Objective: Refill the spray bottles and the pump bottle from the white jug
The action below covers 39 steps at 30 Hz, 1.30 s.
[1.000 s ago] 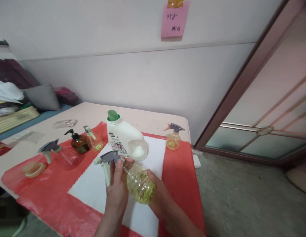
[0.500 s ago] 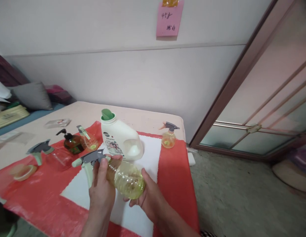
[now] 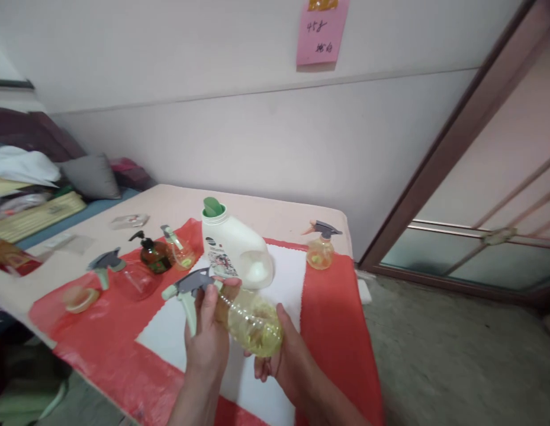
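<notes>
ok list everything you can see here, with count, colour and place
held spray bottle: 1, clear yellow with grey-green trigger, tilted in both hands over the white mat
white jug: 1, white, green spout, on white mat
white mat: 1, white, mid table
red cloth: 1, red, under the mat
small spray bottle: 1, yellow, far right of cloth
pump bottle: 1, dark brown, left on cloth
pink note: 1, pink, on wall
left hand: 1, gripping bottle neck
right hand: 1, cupping bottle base
</notes>
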Tool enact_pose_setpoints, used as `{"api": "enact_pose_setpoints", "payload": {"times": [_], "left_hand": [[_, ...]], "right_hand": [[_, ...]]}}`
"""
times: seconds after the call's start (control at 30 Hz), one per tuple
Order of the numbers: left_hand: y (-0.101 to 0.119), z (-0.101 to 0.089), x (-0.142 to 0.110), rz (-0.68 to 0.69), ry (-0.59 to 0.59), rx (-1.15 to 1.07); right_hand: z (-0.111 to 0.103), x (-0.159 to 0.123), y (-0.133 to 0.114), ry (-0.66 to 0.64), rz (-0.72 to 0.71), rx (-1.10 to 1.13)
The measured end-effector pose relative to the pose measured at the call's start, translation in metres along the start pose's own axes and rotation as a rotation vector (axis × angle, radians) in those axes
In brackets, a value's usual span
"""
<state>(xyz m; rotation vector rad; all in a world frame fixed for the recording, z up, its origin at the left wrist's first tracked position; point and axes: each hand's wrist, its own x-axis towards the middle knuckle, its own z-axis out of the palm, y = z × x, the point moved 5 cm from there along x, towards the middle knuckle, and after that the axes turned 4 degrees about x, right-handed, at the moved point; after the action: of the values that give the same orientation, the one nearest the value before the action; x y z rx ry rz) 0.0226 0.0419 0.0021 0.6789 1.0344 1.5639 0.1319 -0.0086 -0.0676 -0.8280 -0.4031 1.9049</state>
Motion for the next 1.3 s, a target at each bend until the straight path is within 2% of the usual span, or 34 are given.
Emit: {"api": "enact_pose_setpoints", "payload": {"times": [0.07,0.27,0.33,0.4,0.5,0.57,0.7,0.8,0.9,1.03,1.2,1.3], "left_hand": [[-0.002,0.001,0.001,-0.012,-0.024,-0.067],[-0.005,-0.006,0.004,-0.052,0.039,-0.115],[-0.005,-0.006,0.005,-0.057,0.003,-0.096],[-0.003,-0.006,0.005,-0.036,-0.037,-0.083],[0.0,-0.007,0.006,0.005,-0.056,-0.093],[0.0,-0.008,0.006,0.008,-0.049,-0.103],[0.001,-0.012,0.005,0.036,-0.015,-0.086],[0.001,-0.011,-0.001,0.072,-0.011,0.014],[-0.005,-0.006,-0.01,0.021,-0.042,0.164],[-0.013,0.0,-0.019,-0.065,-0.081,0.179],[-0.013,-0.003,-0.019,-0.11,-0.095,0.203],[-0.013,-0.006,-0.017,-0.091,-0.073,0.233]], "right_hand": [[0.001,-0.001,-0.001,-0.011,-0.007,0.018],[0.002,-0.01,-0.019,0.062,-0.249,-0.05],[0.002,-0.009,-0.016,0.019,-0.206,-0.048],[0.003,-0.006,-0.007,-0.043,-0.085,-0.002],[0.001,-0.005,0.001,-0.054,0.01,0.034],[0.003,-0.006,-0.002,-0.063,-0.045,-0.04],[0.004,-0.013,-0.018,-0.021,-0.254,-0.252],[0.002,-0.017,-0.026,0.085,-0.465,-0.659],[0.002,-0.016,-0.021,0.168,-0.614,-1.077],[0.002,-0.012,-0.02,0.221,-0.623,-1.191],[0.011,-0.02,-0.036,0.06,-0.518,-1.117],[0.01,-0.022,-0.041,0.036,-0.502,-1.063]]}}
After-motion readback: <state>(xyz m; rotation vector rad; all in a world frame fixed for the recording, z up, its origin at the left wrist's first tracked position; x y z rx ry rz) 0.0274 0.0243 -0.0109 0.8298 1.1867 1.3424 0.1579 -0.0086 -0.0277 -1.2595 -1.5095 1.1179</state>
